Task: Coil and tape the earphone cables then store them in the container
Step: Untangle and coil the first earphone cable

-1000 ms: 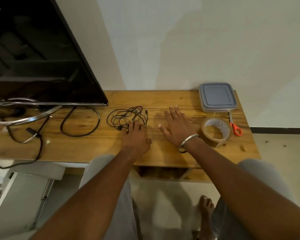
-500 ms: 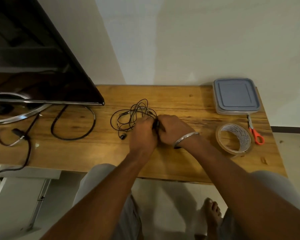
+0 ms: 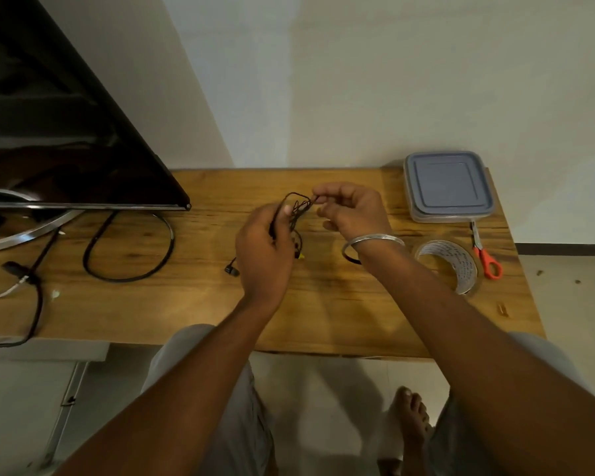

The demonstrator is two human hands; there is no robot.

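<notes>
A tangle of thin black earphone cable [image 3: 298,207] is lifted above the middle of the wooden table [image 3: 193,304]. My left hand [image 3: 263,250] grips the bunch from the left. My right hand [image 3: 352,209] pinches a strand at its top right. One earbud [image 3: 232,270] hangs down to the left of my left hand, near the tabletop. A clear container with a grey-blue lid [image 3: 449,187] sits shut at the back right corner. A roll of clear tape [image 3: 449,266] lies in front of it.
Orange-handled scissors [image 3: 485,255] lie right of the tape. A dark TV screen [image 3: 59,132] stands at the left on a metal stand, with thick black cables [image 3: 128,249] looped on the table below it. A small brown object [image 3: 502,309] lies near the right edge.
Both hands closed on the earphone cable and raised it off the table, where it lay spread a second ago. My right hand was flat on the wood then and now pinches a strand.
</notes>
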